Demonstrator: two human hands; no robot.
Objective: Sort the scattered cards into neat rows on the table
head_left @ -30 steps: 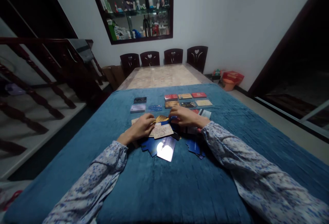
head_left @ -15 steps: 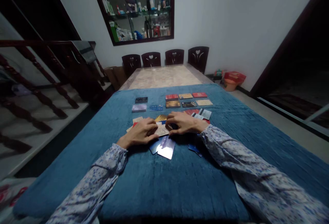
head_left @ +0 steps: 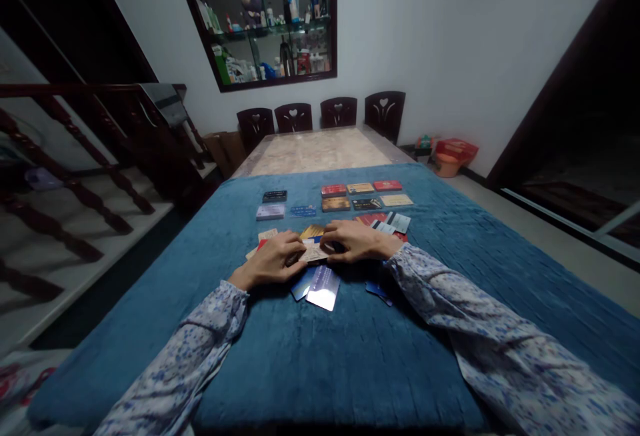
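Between my two hands is a cream card (head_left: 314, 253) with print on it, over a loose pile of cards. My left hand (head_left: 274, 256) grips its left end, fingers curled. At its other end my right hand (head_left: 353, 241) pinches it between thumb and fingers. A shiny pale purple card (head_left: 324, 288) and a blue card (head_left: 302, 285) lie just below. A gold card (head_left: 313, 230) shows behind my fingertips. Silver-grey cards (head_left: 399, 222) and red ones lie beyond my right wrist, and dark blue cards (head_left: 376, 289) lie partly under it.
Neat card stacks stand in rows farther back, among them a red stack (head_left: 333, 191), a black stack (head_left: 275, 196) and a lilac stack (head_left: 271, 212). A blue cloth (head_left: 330, 369) covers the near table. Chairs (head_left: 339, 111) line the marble table's far end.
Both hands stay at the cream card with almost no movement. The right fingers shift very slightly; the view tilts a little.
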